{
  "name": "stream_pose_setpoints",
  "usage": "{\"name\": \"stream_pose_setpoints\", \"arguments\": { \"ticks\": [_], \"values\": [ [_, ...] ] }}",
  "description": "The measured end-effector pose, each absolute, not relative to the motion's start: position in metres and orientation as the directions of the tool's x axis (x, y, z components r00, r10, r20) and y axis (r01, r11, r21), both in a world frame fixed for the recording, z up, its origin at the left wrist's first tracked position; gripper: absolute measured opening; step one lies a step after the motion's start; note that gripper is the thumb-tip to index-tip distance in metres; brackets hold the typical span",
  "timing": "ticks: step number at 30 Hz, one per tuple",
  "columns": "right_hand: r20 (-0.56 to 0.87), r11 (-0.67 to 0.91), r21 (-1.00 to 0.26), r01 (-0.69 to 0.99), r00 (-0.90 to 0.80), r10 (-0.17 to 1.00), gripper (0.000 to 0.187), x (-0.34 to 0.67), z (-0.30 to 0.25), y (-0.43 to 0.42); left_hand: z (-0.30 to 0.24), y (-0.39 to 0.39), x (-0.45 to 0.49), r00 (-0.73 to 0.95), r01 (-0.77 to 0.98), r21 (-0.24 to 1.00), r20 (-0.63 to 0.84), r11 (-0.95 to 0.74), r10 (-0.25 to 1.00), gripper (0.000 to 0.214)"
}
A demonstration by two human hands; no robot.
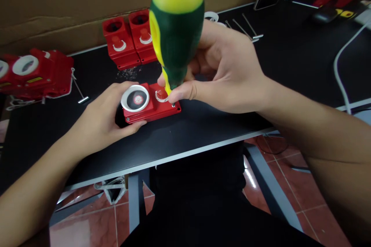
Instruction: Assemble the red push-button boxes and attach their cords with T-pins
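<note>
- Nearest the camera, the screwdriver (178, 27) is held roughly upright; its bulbous green-and-yellow handle looks light, firm and grippy, best taken around the swell for turning and at the neck for guiding.
- At far left, a cluster of similar red housings (49, 79) is set on the black table (179, 139), with a T-handled rod (77, 85) laid just beside.
- By the left hand (100, 115), the red unit is grasped at its left end, fingers behind and thumb along the front edge.
- Near the table's front edge, the red unit (153, 104) is laid flat; it is judged rigid, fairly light and rather slick, so it may be twisted round unless braced by its base sides. Pressure on the white ring (135, 109) and the small red knob (162, 93) is better avoided, as these may be more fragile.
- By the right hand (228, 69), the screwdriver's neck is pinched between thumb and fingers, above the unit's right end, where a shiny metal piece (173, 105) is seen; whether the tip is seated cannot be told.
</note>
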State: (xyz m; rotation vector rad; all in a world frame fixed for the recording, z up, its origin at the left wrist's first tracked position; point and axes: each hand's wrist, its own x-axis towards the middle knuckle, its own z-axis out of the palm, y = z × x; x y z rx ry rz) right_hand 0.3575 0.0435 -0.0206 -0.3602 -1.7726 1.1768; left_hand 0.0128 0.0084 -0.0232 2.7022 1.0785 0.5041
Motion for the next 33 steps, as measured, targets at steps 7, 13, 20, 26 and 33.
{"name": "stream_pose_setpoints", "arguments": {
  "ticks": [7, 13, 20, 26, 33],
  "values": [
    [0.517, 0.416, -0.855, -0.311, -0.574, 0.635, 0.048, 0.354, -0.016, 0.043, -0.021, 0.008, 0.012, 0.672, 0.636, 0.304, 0.234, -0.709, 0.703, 0.074],
    [0.518, 0.458, -0.846, -0.272, -0.619, 0.590, 0.036, 0.362, -0.013, 0.041, -0.023, 0.009, 0.012, 0.677, 0.627, 0.301, 0.245, -0.718, 0.694, 0.077],
    [0.477, 0.508, -0.855, -0.109, -0.552, 0.684, 0.022, 0.364, -0.001, 0.026, -0.027, 0.011, 0.010, 0.688, 0.611, 0.278, 0.277, -0.741, 0.671, 0.084],
    [0.483, 0.547, -0.835, -0.060, -0.553, 0.678, 0.031, 0.368, -0.002, 0.029, -0.027, 0.010, 0.010, 0.701, 0.588, 0.260, 0.308, -0.766, 0.642, 0.084],
    [0.276, 0.498, -0.841, 0.209, -0.626, 0.729, 0.056, 0.370, -0.011, 0.066, -0.022, 0.005, 0.013, 0.695, 0.603, 0.259, 0.292, -0.754, 0.657, 0.084]
  ]
}}
